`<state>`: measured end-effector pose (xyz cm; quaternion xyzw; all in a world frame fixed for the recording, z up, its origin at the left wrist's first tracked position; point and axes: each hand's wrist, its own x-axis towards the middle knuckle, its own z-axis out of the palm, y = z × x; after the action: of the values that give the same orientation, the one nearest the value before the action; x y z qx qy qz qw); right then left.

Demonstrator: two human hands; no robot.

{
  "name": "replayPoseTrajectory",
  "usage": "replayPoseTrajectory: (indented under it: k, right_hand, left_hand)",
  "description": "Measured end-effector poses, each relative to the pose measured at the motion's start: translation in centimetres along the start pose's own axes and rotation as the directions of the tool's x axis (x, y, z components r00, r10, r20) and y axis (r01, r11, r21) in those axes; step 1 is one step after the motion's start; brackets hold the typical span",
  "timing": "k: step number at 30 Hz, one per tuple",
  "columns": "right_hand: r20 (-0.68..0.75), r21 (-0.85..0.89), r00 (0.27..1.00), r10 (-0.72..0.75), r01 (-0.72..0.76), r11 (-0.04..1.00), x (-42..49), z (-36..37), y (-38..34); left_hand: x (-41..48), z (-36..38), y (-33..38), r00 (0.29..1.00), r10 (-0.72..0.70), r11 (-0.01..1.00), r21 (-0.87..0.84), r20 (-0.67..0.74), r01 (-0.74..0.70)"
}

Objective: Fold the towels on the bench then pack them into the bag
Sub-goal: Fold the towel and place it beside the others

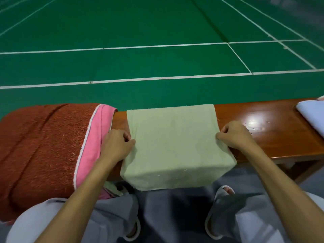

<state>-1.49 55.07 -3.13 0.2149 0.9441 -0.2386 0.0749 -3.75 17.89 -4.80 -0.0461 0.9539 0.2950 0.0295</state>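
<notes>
Draped across wooden bench (263,123), near edge hanging over: pale green towel (173,142). Pinched at either side edge by left hand (116,144) and right hand (235,135), fingers curled. Crowding left hand: pink towel (94,137), rust-red towel (43,146). Far right, well apart: pale folded towel (312,114).

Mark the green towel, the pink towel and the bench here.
green towel (173,141): head view, middle of its flat top.
pink towel (95,137): head view, middle of its visible strip.
bench (271,134): head view, bare glossy wood of its top.

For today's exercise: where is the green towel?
Head view, centre: the green towel drapes over the bench, right of the pink towel, pinched by left hand and right hand.
</notes>
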Motion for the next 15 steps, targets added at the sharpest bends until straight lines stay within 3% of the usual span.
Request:
replayPoseTrajectory:
  k: [2,4,6,9,12,15]
  right_hand:
    - [-0.024,0.079,1.0,-0.014,0.016,0.997,0.3,-0.6,0.5]
    - [0.024,0.345,1.0,-0.004,-0.005,0.938,0.3,-1.5,1.2]
    - [0.072,0.568,0.996,-0.047,-0.002,0.823,-0.1,-2.6,1.4]
    - [0.104,0.801,0.966,-0.237,0.06,0.595,-1.1,-4.7,1.3]
    - [0.117,0.882,0.919,-0.378,0.079,0.465,-1.0,-6.3,1.7]
    - [0.089,0.834,0.917,-0.389,0.145,0.533,-1.1,-7.4,2.1]
  left_hand:
    - [0.3,-0.6,0.1,0.998,-0.03,0.996,-0.077,0.061,0.034]
    - [0.5,-1.9,0.4,0.983,-0.069,0.946,-0.301,0.17,0.118]
    - [0.1,-3.8,0.9,0.955,-0.073,0.852,-0.479,0.286,0.209]
    - [-0.2,-6.4,1.1,0.947,-0.014,0.761,-0.611,0.322,0.22]
    - [-0.7,-8.5,0.6,0.94,0.079,0.724,-0.668,0.332,0.175]
    - [-1.5,-9.7,0.4,0.945,0.182,0.792,-0.61,0.272,0.023]
